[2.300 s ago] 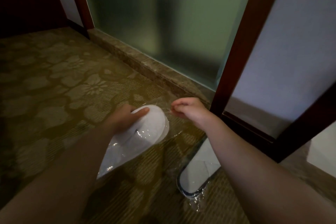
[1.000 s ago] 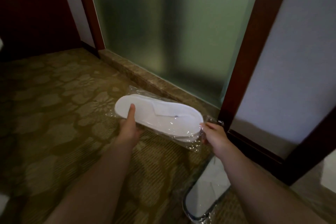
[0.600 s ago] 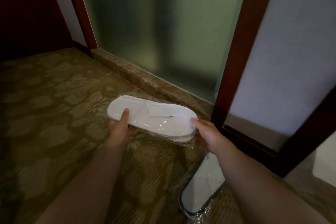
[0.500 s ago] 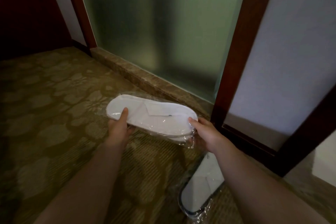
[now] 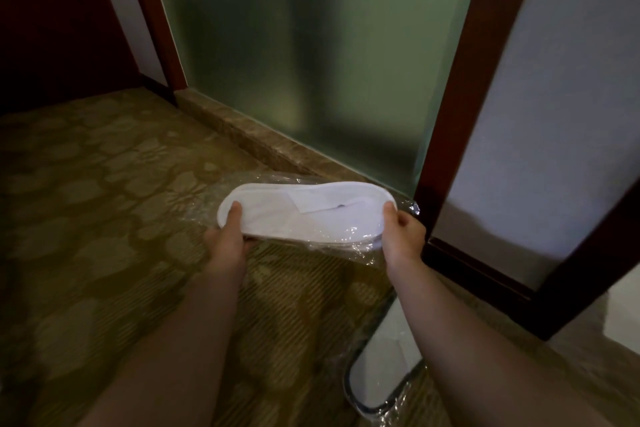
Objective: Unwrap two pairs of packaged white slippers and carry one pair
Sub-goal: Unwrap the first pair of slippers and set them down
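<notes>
The left hand grips one end of the plastic-wrapped white slipper pair, held level above the patterned carpet; the right hand clamps its other end; a second wrapped pair lies on the carpet below the right forearm.

- Under you is a carpet, olive-gold with a pale flower pattern, running from the near edge up to the far wall.
- On it, low at your right, lies a second pack of slippers, white inside clear wrap, its end partly hidden behind your right forearm.
- The carpet ends at a brown stone sill running along the foot of a frosted glass panel.
</notes>
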A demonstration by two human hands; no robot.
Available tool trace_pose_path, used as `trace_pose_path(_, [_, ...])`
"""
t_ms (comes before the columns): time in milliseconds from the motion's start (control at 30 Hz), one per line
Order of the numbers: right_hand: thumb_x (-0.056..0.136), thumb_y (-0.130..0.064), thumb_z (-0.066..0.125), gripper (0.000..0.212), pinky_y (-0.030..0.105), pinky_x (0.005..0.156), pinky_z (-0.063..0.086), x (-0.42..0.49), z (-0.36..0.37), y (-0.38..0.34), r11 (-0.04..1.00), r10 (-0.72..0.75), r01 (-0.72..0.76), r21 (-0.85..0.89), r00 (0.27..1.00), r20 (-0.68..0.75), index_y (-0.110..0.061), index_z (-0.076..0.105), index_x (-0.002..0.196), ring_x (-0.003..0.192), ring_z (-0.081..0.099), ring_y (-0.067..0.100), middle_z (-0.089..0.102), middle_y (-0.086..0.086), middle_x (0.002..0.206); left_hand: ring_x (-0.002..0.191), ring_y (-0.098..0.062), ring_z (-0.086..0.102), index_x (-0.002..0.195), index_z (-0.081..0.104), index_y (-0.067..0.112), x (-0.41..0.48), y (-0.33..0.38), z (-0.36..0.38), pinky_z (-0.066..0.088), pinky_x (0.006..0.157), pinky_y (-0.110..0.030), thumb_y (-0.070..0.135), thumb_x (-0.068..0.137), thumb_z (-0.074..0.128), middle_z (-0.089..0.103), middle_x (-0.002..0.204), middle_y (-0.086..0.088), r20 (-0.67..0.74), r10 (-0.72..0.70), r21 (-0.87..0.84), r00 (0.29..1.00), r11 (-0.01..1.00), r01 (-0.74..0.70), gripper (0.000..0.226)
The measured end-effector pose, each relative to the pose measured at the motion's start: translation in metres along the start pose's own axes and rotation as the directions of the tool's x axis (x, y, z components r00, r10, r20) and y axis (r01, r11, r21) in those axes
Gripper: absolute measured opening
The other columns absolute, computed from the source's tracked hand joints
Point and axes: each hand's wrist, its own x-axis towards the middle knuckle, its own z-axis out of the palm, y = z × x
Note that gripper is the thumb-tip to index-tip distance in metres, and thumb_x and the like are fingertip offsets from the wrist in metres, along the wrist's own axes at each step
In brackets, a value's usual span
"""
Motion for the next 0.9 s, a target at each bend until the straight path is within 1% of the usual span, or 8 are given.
trace_pose_path(100, [0.096, -0.033, 0.047, 0.036, 0.026, 0.07, 0.039, 0.002, -0.001, 0.002, 0.998, -0.022, 0.022, -0.059, 1.0, -0.014, -0.003, 0.065, 0.104, 0.087, 0.057, 0.022, 0.06, 0.008, 0.094, 0.096, -0.026, 0.06, 0.127, 0.049, -0.001, 0.006, -0.004, -0.001, 0.054, 0.08, -0.039, 0.03, 0.082, 0.069, 0.058, 0.121, -0.015, -0.034, 0.014, 0.045, 0.999, 0.999, -0.012, 0.058])
trace_pose_path(233, [0.095, -0.034, 0.049, 0.039, 0.025, 0.068, 0.038, 0.007, -0.004, 0.007, 0.994, 0.07, -0.064, -0.086, 0.995, 0.065, -0.004, 0.057, 0.119, 0.089, 0.052, 0.02, 0.057, 0.008, 0.105, 0.109, -0.031, 0.06, 0.132, 0.048, 0.005, 0.009, -0.007, 0.003, 0.051, 0.095, -0.047, 0.033, 0.079, 0.07, 0.058, 0.128, -0.013, -0.108, 0.012, 0.081, 0.994, 0.997, -0.003, 0.064])
trace_pose_path(333, [0.091, -0.036, 0.055, 0.048, 0.03, 0.077, 0.04, 0.012, -0.011, 0.011, 0.985, 0.163, -0.154, -0.083, 0.981, 0.107, -0.006, 0.048, 0.129, 0.094, 0.051, 0.022, 0.052, 0.006, 0.108, 0.111, -0.032, 0.061, 0.133, 0.049, 0.008, 0.007, -0.005, 0.013, 0.05, 0.096, -0.049, 0.034, 0.077, 0.072, 0.058, 0.13, -0.012, -0.079, 0.026, 0.107, 0.997, 0.994, -0.018, 0.065])
trace_pose_path(533, [0.085, -0.036, 0.064, 0.049, 0.046, 0.095, 0.05, 0.014, -0.017, 0.015, 0.963, 0.26, -0.264, 0.047, 0.963, 0.075, -0.007, 0.051, 0.122, 0.104, 0.059, 0.032, 0.058, 0.013, 0.116, 0.108, -0.03, 0.063, 0.127, 0.053, 0.003, 0.009, -0.01, 0.015, 0.056, 0.081, -0.041, 0.023, 0.084, 0.067, 0.061, 0.125, -0.014, -0.022, -0.009, 0.061, 1.0, 0.998, 0.01, 0.05])
trace_pose_path(667, [0.084, -0.032, 0.067, 0.049, 0.041, 0.094, 0.049, 0.018, -0.024, 0.013, 0.965, 0.243, -0.236, 0.115, 0.969, -0.048, -0.006, 0.052, 0.123, 0.099, 0.055, 0.027, 0.058, 0.013, 0.119, 0.075, -0.017, 0.064, 0.12, 0.059, 0.002, 0.01, -0.002, 0.007, 0.055, 0.059, -0.027, 0.019, 0.088, 0.062, 0.068, 0.1, -0.008, -0.026, -0.04, 0.065, 0.999, 0.997, 0.042, 0.036])
trace_pose_path(733, [0.084, -0.029, 0.067, 0.05, 0.036, 0.088, 0.047, 0.018, -0.03, 0.014, 0.963, 0.242, -0.225, 0.147, 0.964, -0.111, -0.005, 0.051, 0.125, 0.102, 0.055, 0.027, 0.057, 0.013, 0.119, 0.071, -0.012, 0.061, 0.12, 0.059, 0.004, 0.012, 0.002, -0.002, 0.053, 0.045, -0.019, 0.016, 0.089, 0.059, 0.068, 0.098, -0.006, -0.023, -0.053, 0.078, 0.998, 0.995, 0.055, 0.032])
trace_pose_path(833, [0.084, -0.027, 0.068, 0.051, 0.035, 0.09, 0.046, 0.018, -0.04, 0.018, 0.955, 0.26, -0.222, 0.197, 0.945, -0.196, -0.003, 0.052, 0.126, 0.112, 0.057, 0.033, 0.057, 0.018, 0.128, 0.09, -0.017, 0.066, 0.119, 0.057, 0.007, 0.018, 0.004, -0.016, 0.054, 0.056, -0.016, 0.018, 0.093, 0.051, 0.062, 0.127, -0.011, 0.008, -0.093, 0.119, 0.996, 0.989, 0.091, 0.029])
trace_pose_path(900, [0.084, -0.028, 0.068, 0.052, 0.039, 0.094, 0.046, 0.017, -0.044, 0.022, 0.946, 0.287, -0.24, 0.218, 0.933, -0.219, -0.003, 0.052, 0.127, 0.115, 0.056, 0.035, 0.056, 0.019, 0.13, 0.077, -0.012, 0.063, 0.102, 0.058, 0.01, 0.018, 0.005, -0.022, 0.055, 0.052, -0.018, 0.015, 0.094, 0.051, 0.063, 0.111, -0.01, 0.009, -0.102, 0.161, 0.995, 0.982, 0.1, 0.012])
